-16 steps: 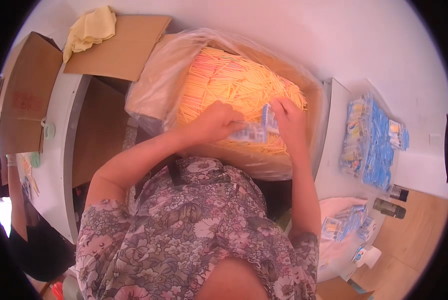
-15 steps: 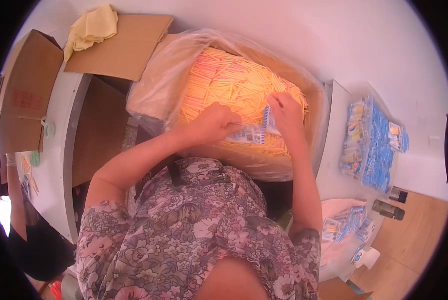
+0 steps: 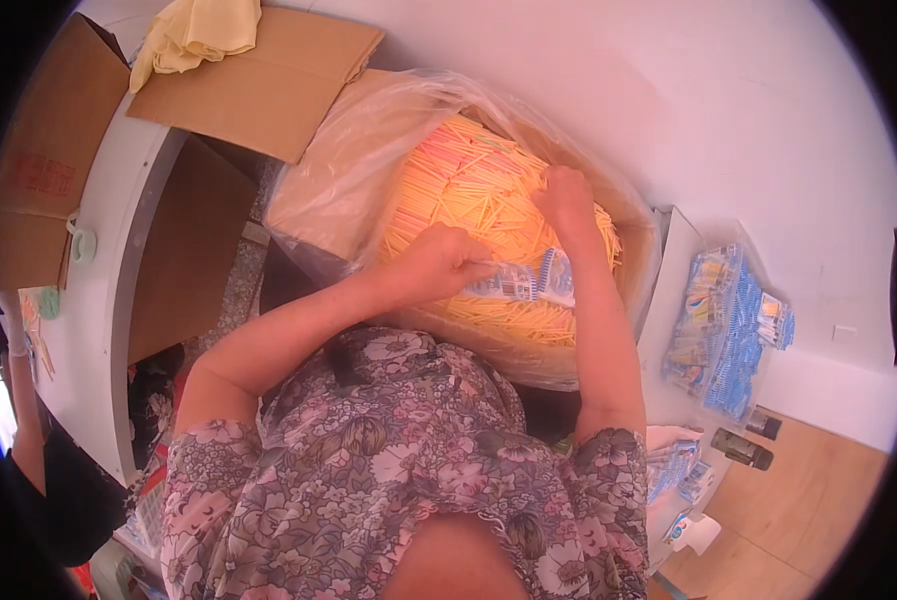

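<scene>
A large cardboard box (image 3: 528,370) lined with clear plastic stands in front of me, full of thin yellow and orange-pink sticks (image 3: 468,180). Over its near side, my left hand (image 3: 433,262) pinches the end of a small clear plastic bag (image 3: 513,282) with blue and white print. The bag lies sideways, its blue-striped end toward my right forearm. Farther back, my right hand (image 3: 566,200) is closed low over the sticks at the right. Its fingertips point down and away, so what they grip is hidden.
To the right, a clear tub (image 3: 718,335) holds several blue packets; more packets (image 3: 676,468) lie nearer on a pink cloth. Beside the tub is a dark cylinder (image 3: 743,449). At left are an open carton (image 3: 43,180), a yellow cloth (image 3: 203,35) and another person's arm (image 3: 26,400).
My right hand has moved away from the bag's striped end to the sticks farther back. My left hand still holds the bag. The whole view has shifted slightly.
</scene>
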The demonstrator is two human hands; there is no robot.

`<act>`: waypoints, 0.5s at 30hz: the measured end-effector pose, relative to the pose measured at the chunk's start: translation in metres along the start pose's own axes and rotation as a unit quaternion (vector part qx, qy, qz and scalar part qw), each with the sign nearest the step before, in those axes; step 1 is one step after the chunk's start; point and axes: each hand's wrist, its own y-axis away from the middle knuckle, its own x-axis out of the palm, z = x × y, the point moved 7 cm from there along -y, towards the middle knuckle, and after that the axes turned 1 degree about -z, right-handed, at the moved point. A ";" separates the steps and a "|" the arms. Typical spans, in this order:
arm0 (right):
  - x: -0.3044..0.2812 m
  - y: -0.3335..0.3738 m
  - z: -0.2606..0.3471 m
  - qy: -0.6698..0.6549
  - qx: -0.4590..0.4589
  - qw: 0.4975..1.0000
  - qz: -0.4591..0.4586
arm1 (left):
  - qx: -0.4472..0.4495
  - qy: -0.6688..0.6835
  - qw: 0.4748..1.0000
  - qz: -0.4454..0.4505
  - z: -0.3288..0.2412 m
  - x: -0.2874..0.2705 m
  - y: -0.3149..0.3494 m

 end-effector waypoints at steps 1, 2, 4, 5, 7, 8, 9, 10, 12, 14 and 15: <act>-0.001 0.000 -0.004 0.002 -0.001 1.000 0.000 | -0.001 0.003 1.000 0.003 -0.001 -0.001 0.000; -0.005 0.002 -0.007 -0.034 -0.002 0.999 -0.006 | -0.002 0.005 1.000 0.005 -0.002 -0.002 0.000; -0.011 0.005 -0.012 -0.069 -0.003 0.998 -0.013 | -0.014 0.018 1.000 0.001 -0.002 -0.003 0.001; -0.020 0.007 -0.015 -0.128 0.012 0.991 -0.033 | -0.027 0.029 0.999 0.000 -0.002 -0.003 0.000; -0.030 0.013 -0.023 -0.185 0.031 0.981 -0.055 | -0.063 0.050 0.997 0.022 -0.001 0.000 0.000; -0.027 0.014 -0.034 -0.255 0.107 0.961 -0.021 | -0.103 0.069 0.992 0.039 0.003 0.004 -0.001; -0.022 0.019 -0.042 -0.322 0.181 0.929 0.014 | -0.102 0.070 0.992 0.039 0.004 0.005 -0.005; -0.029 0.021 -0.045 -0.321 0.182 0.929 0.014 | -0.034 0.036 0.999 0.017 -0.002 0.003 -0.014; -0.047 0.030 -0.036 -0.473 0.232 0.850 0.004 | 0.027 0.001 1.000 -0.013 -0.006 0.000 -0.025; -0.049 0.041 -0.028 -0.530 0.234 0.815 0.022 | 0.086 -0.007 0.993 -0.075 -0.015 -0.005 -0.041; -0.049 0.046 -0.022 -0.583 0.236 0.776 0.037 | 0.084 -0.007 0.994 -0.076 -0.016 -0.003 -0.048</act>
